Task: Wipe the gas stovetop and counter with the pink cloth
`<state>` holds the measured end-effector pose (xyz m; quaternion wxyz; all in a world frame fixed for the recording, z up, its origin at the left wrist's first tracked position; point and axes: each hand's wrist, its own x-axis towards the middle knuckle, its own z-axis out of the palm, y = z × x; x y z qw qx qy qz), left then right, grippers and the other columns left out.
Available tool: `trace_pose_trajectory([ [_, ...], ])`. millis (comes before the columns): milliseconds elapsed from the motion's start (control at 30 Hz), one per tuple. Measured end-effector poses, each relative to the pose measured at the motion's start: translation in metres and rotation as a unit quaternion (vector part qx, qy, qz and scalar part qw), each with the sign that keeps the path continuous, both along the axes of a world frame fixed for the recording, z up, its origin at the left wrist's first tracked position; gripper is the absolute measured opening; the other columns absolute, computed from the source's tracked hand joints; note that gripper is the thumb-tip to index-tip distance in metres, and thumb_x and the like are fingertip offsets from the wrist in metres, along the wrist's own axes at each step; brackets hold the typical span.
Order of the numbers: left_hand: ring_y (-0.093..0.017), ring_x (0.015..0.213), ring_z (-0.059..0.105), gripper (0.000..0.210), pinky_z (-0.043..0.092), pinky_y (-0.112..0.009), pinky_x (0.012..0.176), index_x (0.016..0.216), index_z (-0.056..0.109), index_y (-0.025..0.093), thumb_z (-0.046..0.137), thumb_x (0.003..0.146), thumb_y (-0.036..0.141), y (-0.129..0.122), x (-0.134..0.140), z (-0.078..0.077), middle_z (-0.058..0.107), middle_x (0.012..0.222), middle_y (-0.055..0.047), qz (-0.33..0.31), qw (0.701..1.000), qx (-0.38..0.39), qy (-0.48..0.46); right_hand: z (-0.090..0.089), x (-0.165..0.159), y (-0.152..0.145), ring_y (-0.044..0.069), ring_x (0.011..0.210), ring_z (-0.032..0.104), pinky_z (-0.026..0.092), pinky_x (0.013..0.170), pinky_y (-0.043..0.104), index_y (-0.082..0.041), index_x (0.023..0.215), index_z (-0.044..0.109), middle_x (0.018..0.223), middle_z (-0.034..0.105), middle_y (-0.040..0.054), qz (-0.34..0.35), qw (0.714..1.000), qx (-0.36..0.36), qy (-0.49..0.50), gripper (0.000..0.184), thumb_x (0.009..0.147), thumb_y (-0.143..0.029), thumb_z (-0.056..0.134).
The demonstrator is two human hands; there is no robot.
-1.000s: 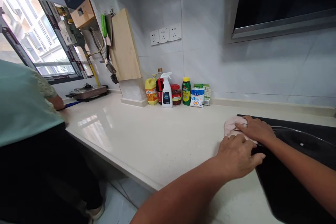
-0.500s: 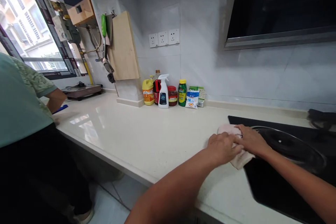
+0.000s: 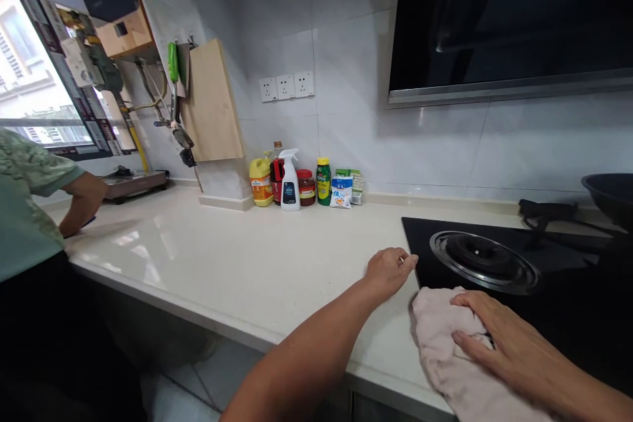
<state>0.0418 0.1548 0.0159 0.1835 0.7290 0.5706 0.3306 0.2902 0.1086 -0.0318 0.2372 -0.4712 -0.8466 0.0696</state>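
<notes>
My right hand (image 3: 499, 336) is closed on a folded pale pink cloth (image 3: 445, 330). The cloth lies over the front left edge of the black glass cooktop (image 3: 420, 237) and the white counter, hanging toward the counter's front edge. My left hand (image 3: 390, 271) is beside the cooktop's left edge, apart from the cloth. Its fingers are curled with thumb and index together; whatever they may hold is hidden. Beyond my right hand is a round burner (image 3: 484, 260) with a shiny metal ring.
Against the wall stand a white spray bottle (image 3: 289, 184), a yellow jug (image 3: 260, 183), a red-lidded jar (image 3: 306, 188), a green bottle (image 3: 323, 183) and a blue-white packet (image 3: 341, 192). A dark wok (image 3: 610, 194) is at the right. Another person (image 3: 30, 211) stands at the far left.
My right hand has drawn the cloth toward me and down over the cooktop's edge. My left hand has come off the cloth and moved slightly left. The view has turned right.
</notes>
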Motion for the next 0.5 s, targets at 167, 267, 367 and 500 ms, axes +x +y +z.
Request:
trace_pose_trajectory([
  [167,-0.018,0.084,0.062,0.040,0.048,-0.028,0.076,0.088,0.070,0.020,0.043,0.097,0.048,0.002,0.000,-0.001,0.069,0.090,-0.003,0.017,1.000,0.007,-0.025,0.010,-0.019,0.033,0.028,0.117,0.060,0.048,0.100,0.042,-0.029,0.124,0.060,0.127,0.064,0.0063,0.037,0.999,-0.005,-0.022,0.044,0.089,-0.055,0.052],
  [267,-0.018,0.096,0.062,0.038,0.049,-0.028,0.086,0.098,0.071,0.020,0.042,0.098,0.045,0.004,0.000,-0.002,0.067,0.104,-0.006,0.027,0.999,0.025,-0.031,0.010,-0.037,0.067,0.029,0.119,0.059,0.046,0.101,0.043,-0.025,0.126,0.059,0.130,0.063,0.0084,0.028,0.999,0.031,-0.034,0.046,0.090,-0.053,0.050],
  [367,-0.022,0.112,0.059,0.039,0.046,-0.034,0.101,0.114,0.068,0.023,0.041,0.098,0.046,0.003,0.002,-0.006,0.065,0.116,-0.006,0.012,1.000,0.022,-0.014,0.007,-0.053,0.105,0.030,0.119,0.060,0.044,0.101,0.044,-0.024,0.128,0.058,0.130,0.064,0.0096,0.011,0.997,0.051,-0.053,0.048,0.091,-0.053,0.047],
  [500,-0.031,0.134,0.044,0.052,0.035,-0.050,0.113,0.133,0.056,0.028,0.043,0.095,0.061,0.000,0.002,-0.011,0.052,0.142,-0.008,-0.038,0.997,0.001,0.064,0.005,-0.067,0.150,0.030,0.119,0.060,0.043,0.100,0.044,-0.023,0.132,0.056,0.131,0.063,0.0121,0.005,0.996,0.053,-0.074,0.050,0.093,-0.051,0.043],
])
